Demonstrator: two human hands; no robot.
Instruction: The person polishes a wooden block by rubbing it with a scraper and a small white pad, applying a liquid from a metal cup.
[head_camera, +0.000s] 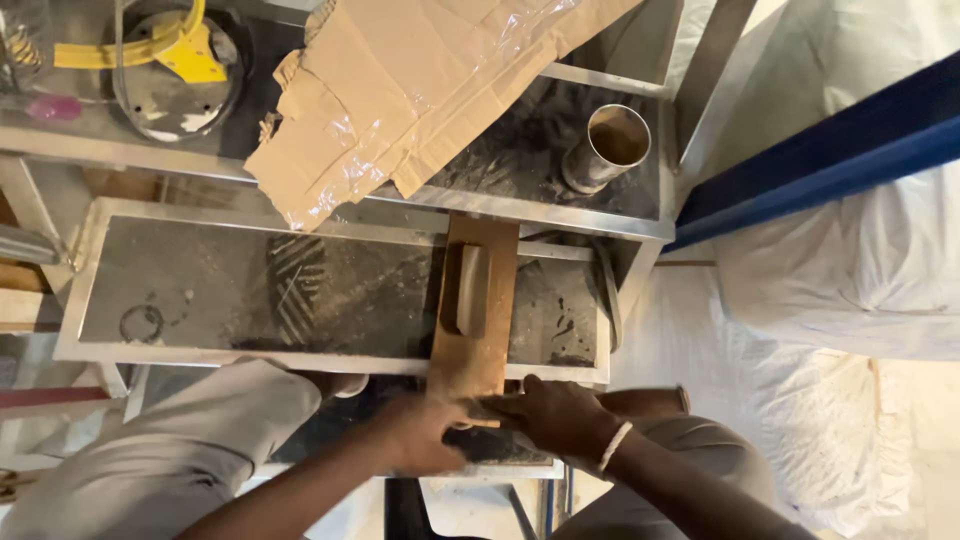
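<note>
Brown wooden board with a raised handle block (473, 305), held at its near end by two hands over a grey metal tray.

Board lies lengthwise across the front rim of the shallow rectangular metal tray (250, 290), its far end reaching the tray's back edge; left hand (425, 435), blurred, fingers curled over the board's near end, grip closed on it; right hand (560, 415), fingers nearly flat and close together, pressing on the same end, a white band at the wrist; dusty dark tray floor bearing scrape marks; beyond it, a torn sheet of brown cardboard with clear tape (410, 90); to its right, an upright cylindrical metal cup (607, 147); far left, a yellow plastic part on a round metal disc (175, 55); right, white sacks (850, 270).
</note>
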